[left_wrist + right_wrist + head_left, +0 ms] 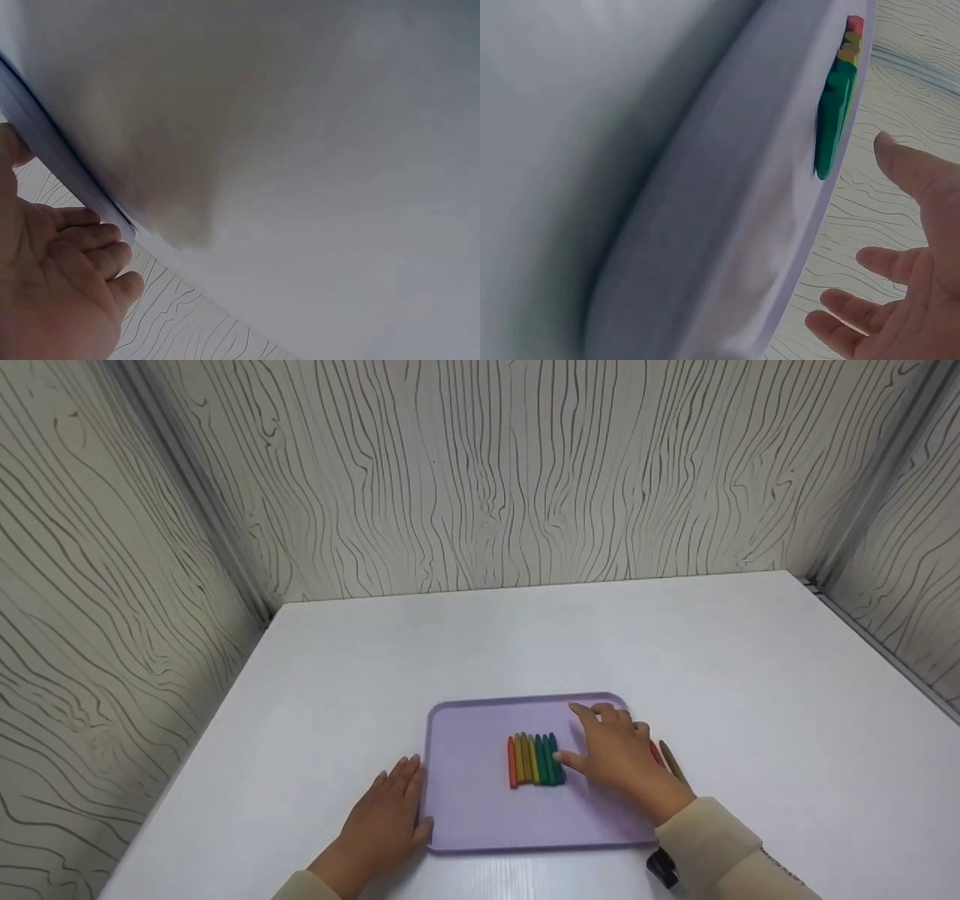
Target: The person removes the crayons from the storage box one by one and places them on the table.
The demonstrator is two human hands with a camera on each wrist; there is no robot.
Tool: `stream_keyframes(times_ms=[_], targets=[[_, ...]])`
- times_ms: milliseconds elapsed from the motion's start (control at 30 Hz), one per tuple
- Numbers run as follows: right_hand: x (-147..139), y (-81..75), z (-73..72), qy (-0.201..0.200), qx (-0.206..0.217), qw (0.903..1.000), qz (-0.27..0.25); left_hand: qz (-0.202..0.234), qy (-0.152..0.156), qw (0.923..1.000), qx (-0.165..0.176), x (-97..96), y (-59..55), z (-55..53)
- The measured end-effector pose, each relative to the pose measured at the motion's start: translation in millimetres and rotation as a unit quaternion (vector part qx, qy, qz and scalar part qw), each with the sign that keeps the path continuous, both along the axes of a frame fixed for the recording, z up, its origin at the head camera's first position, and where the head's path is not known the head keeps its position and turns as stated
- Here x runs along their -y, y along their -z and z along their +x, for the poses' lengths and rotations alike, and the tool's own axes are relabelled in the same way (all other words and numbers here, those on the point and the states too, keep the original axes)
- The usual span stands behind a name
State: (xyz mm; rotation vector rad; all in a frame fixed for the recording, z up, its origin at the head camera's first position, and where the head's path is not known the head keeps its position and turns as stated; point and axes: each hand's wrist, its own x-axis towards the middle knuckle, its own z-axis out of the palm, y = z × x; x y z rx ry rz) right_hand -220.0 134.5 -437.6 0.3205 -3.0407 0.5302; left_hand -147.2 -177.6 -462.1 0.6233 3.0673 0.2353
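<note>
A row of several crayons, running from red through ochre and yellow to dark green, lies side by side on a lilac tray. Over the tray's right part hovers my right hand, fingers spread and nothing in its grasp. Its thumb overlaps the green end of the row in the head view. In the right wrist view the green crayon shows beyond the tray rim, apart from the fingers. Against the tray's left rim rests my left hand, fingers straight, its thumb at the lower left corner.
Beyond the tray's right side lie a brown crayon and a red piece, partly hidden by the right hand. A white table carries everything. Wood-grain patterned panels enclose its back and sides.
</note>
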Motion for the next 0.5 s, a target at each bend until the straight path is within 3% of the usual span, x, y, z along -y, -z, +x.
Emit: stream_keyframes(times_ms=[500], targets=[[8.7, 7.0, 0.5, 0.011, 0.056, 0.998, -0.026, -0.007, 0.002, 1.0, -0.005, -0.3, -2.5, 0.8]])
